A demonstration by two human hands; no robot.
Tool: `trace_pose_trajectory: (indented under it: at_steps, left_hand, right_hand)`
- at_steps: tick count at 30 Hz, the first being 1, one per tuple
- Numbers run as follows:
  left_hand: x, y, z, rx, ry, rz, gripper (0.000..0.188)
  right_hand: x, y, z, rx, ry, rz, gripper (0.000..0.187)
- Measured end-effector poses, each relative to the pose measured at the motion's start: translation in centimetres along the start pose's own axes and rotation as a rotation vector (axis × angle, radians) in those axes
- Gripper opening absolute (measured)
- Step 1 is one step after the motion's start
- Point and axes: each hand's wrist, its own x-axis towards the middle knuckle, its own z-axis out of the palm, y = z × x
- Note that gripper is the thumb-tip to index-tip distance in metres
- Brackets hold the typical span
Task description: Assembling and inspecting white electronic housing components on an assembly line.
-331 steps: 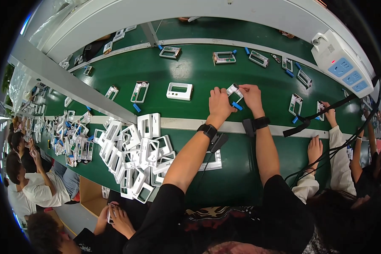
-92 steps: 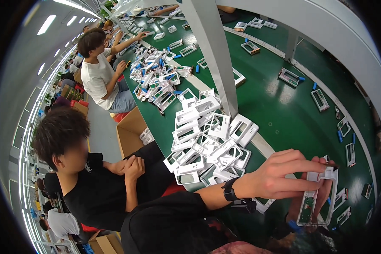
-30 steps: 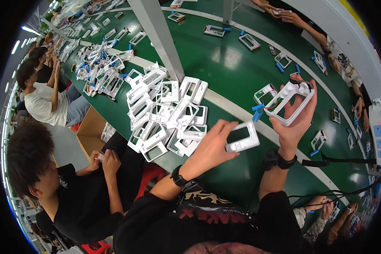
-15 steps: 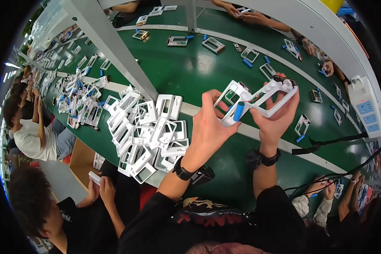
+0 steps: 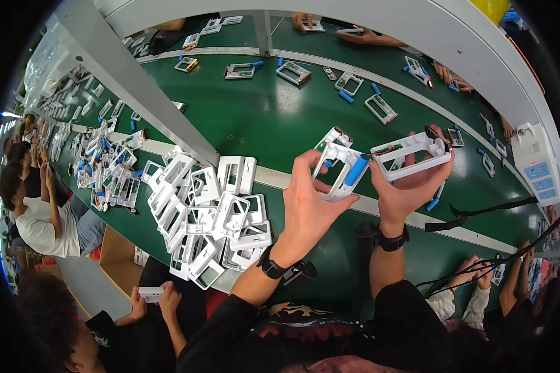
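Note:
My left hand (image 5: pixel 306 196) grips a white plastic housing (image 5: pixel 337 185) with a window-like opening. A blue cylindrical battery (image 5: pixel 356 170) lies along its right side, and part of a circuit board shows behind. In my right hand (image 5: pixel 406 194) is another white rectangular frame (image 5: pixel 410 170), held by its lower edge and right end, with a dark part at its upper right corner. Thin red and dark wires (image 5: pixel 384 150) run between the two pieces. Both pieces are held above the green table, close together but apart. Some of my fingers are hidden behind them.
A heap of white frames (image 5: pixel 233 214) lies left of my hands, beside a grey post (image 5: pixel 137 84). Farther left is a pile of housings with batteries (image 5: pixel 115 165). Several units lie along the green belt (image 5: pixel 249 115). A socket box (image 5: pixel 538 165) stands right; co-workers sit around.
Both hands have turned their pieces: the right frame now lies more level and farther right, with more wire showing between. My view has shifted slightly. A co-worker at lower left has turned a white piece.

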Motion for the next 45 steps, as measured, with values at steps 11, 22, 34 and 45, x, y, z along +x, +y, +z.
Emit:
trace_pose_trajectory:
  at_steps: [11,22,34,45]
  left_hand:
    - [0.3,-0.4,-0.7,-0.204,-0.07,-0.043,0.09]
    - [1.2,-1.6,-1.0,-0.514,-0.4,-0.353,0.09]
    - [1.7,-2.0,-2.2,-0.733,-0.343,-0.327,0.08]
    - [1.1,-0.1,-2.8,-0.766,-0.252,-0.299,0.072]
  right_hand:
    - [0.1,-0.1,0.1,-0.077,-0.077,-0.081,0.114]
    - [0.0,0.3,-0.2,0.178,0.046,0.264,0.107]
    - [0.1,0.6,-0.2,0.328,-0.594,0.243,0.121]
    - [0.3,0.5,-1.1,0.231,-0.636,0.182,0.12]
